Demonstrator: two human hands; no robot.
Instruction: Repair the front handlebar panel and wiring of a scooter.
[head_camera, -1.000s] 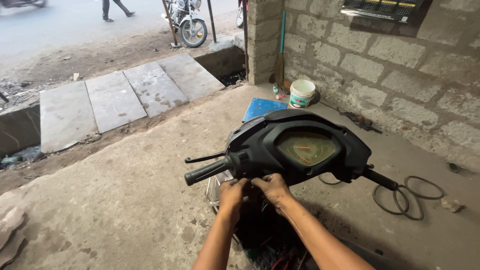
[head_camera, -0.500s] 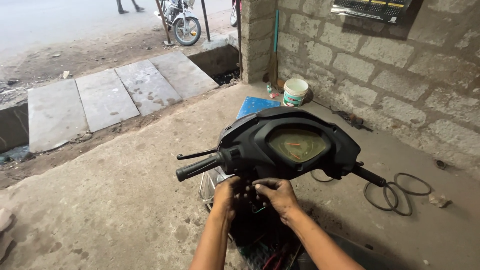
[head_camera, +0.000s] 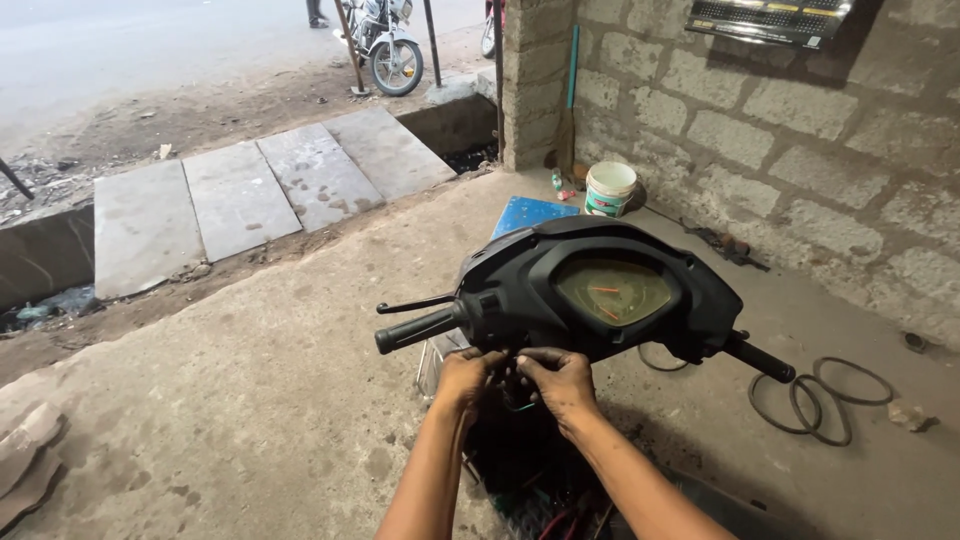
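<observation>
Hands meet under the scooter's black handlebar cowl (head_camera: 600, 290), left hand (head_camera: 465, 378) and right hand (head_camera: 560, 380) both curled narrow, fingertips pinching at wiring (head_camera: 520, 405) just below it, though what each grips is hidden in shadow.

Both hands work in a tight pocket: the left hand (head_camera: 465, 378) and right hand (head_camera: 560, 380) sit just under the black handlebar cover (head_camera: 590, 290), which blocks any way upward. Below them a tangle of wires (head_camera: 540, 480) crowds the gap. Bare concrete floor (head_camera: 250, 420) lies open to the left; rubber rings (head_camera: 820, 395) lie to the right.
</observation>
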